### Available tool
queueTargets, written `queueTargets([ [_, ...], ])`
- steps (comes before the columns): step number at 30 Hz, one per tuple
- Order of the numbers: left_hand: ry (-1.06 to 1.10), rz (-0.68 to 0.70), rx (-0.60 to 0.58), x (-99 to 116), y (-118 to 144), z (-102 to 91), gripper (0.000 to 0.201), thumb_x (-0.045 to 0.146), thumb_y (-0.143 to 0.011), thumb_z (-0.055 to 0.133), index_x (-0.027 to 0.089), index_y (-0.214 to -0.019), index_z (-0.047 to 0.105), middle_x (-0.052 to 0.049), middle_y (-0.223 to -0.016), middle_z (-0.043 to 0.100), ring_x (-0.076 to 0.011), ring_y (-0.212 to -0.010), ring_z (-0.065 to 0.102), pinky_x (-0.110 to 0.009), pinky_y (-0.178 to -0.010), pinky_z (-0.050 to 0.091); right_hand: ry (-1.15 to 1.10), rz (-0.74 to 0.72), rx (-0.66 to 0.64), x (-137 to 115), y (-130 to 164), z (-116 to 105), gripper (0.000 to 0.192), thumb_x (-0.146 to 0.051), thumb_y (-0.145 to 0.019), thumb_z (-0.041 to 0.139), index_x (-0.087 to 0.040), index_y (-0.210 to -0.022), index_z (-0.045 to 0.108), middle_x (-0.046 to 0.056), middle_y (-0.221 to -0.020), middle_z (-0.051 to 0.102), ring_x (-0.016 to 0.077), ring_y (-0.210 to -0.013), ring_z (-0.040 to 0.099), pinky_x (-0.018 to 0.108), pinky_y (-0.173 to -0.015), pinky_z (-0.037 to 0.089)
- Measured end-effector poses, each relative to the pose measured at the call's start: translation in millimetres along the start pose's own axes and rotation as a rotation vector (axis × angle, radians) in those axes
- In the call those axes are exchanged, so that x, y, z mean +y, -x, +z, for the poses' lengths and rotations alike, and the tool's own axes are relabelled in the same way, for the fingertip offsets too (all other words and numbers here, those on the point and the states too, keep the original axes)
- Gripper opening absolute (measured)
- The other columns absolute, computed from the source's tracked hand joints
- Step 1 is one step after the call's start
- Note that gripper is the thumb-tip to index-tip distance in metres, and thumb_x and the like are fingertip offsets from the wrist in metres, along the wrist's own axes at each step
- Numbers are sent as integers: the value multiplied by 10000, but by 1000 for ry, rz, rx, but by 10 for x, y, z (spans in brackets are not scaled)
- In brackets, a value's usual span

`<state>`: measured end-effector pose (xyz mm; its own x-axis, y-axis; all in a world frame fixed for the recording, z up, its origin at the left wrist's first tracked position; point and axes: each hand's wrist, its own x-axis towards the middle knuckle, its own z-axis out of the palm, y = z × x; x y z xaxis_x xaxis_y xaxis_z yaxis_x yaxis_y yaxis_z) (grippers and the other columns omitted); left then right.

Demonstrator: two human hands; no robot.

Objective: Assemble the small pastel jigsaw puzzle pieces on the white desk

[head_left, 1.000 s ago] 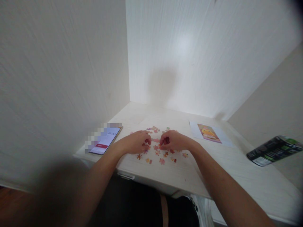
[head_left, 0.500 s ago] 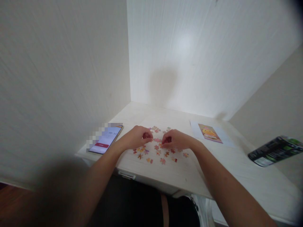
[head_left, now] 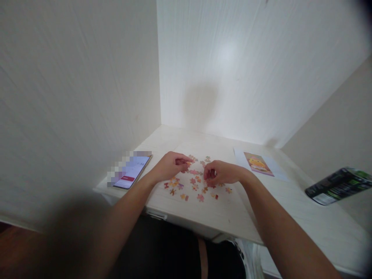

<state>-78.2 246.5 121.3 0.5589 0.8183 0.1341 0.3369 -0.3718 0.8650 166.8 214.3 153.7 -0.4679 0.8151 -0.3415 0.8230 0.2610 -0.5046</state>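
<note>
Many small jigsaw puzzle pieces point(head_left: 200, 198) in pink, yellow and brown lie loose across the white desk. My left hand point(head_left: 172, 166) is at the left side of them, its fingers stretched out and the thumb apart. Its fingertips hover at or touch a yellow-orange piece point(head_left: 188, 164); which of the two I cannot tell. To the right, my right hand point(head_left: 219, 173) has its fingers curled into a pinch low over the pieces. Whatever sits between those fingertips is hidden. Beneath the right hand, several pieces are partly covered.
A phone point(head_left: 132, 170) with a lit screen lies at the desk's left. On the right is a paper sheet point(head_left: 280, 173) bearing a printed picture point(head_left: 258, 163) of a yellow figure. A dark can point(head_left: 337, 186) stands farther right. Pale panels enclose the desk point(head_left: 215, 217).
My left hand has moved slightly right, and its fingers have extended over the pieces. My right hand has shifted a little to the right, uncovering an orange piece.
</note>
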Motion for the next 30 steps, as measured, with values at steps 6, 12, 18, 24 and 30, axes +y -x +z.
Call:
queueTargets([
  [6, -39, -6, -20, 13, 3, -15, 309, 315, -868, 618, 145, -1115, 695, -74, -862, 741, -135, -683, 653, -243, -607, 500, -43, -77, 0, 148, -42, -27, 118, -216, -720, 624, -157, -802, 685, 26, -718, 676, 131, -638, 582, 239, -586, 427],
  [12, -192, 32, -41, 7, 23, -78, 268, 335, -850, 607, 158, -1030, 699, -55, -860, 728, -132, -683, 608, -230, -593, 439, -29, -63, 93, 400, -40, -111, 255, -307, -744, 669, -147, -932, 731, 61, -806, 713, 164, -701, 615, 267, -633, 451],
  [18, -348, 36, -135, 54, 73, -101, 227, 313, -826, 607, 180, -967, 726, -34, -795, 727, -138, -646, 620, -234, -586, 426, -11, -40, 8, 382, -55, -68, 272, -364, -720, 715, -160, -896, 751, 57, -806, 734, 171, -707, 631, 271, -640, 464],
  [24, -502, 23, -167, 75, 87, -94, 152, 198, -760, 612, 174, -834, 742, -32, -744, 719, -141, -624, 606, -242, -580, 394, 12, -34, -3, 315, -51, -46, 210, -329, -740, 687, -177, -876, 737, 47, -810, 729, 166, -714, 635, 266, -639, 463],
  [30, -588, 45, -181, 55, 91, -130, 138, 195, -752, 614, 190, -776, 750, -30, -742, 717, -145, -636, 599, -247, -595, 385, 39, -20, 12, 272, -40, -51, 166, -290, -728, 688, -167, -838, 705, 49, -801, 713, 160, -703, 616, 266, -630, 452],
])
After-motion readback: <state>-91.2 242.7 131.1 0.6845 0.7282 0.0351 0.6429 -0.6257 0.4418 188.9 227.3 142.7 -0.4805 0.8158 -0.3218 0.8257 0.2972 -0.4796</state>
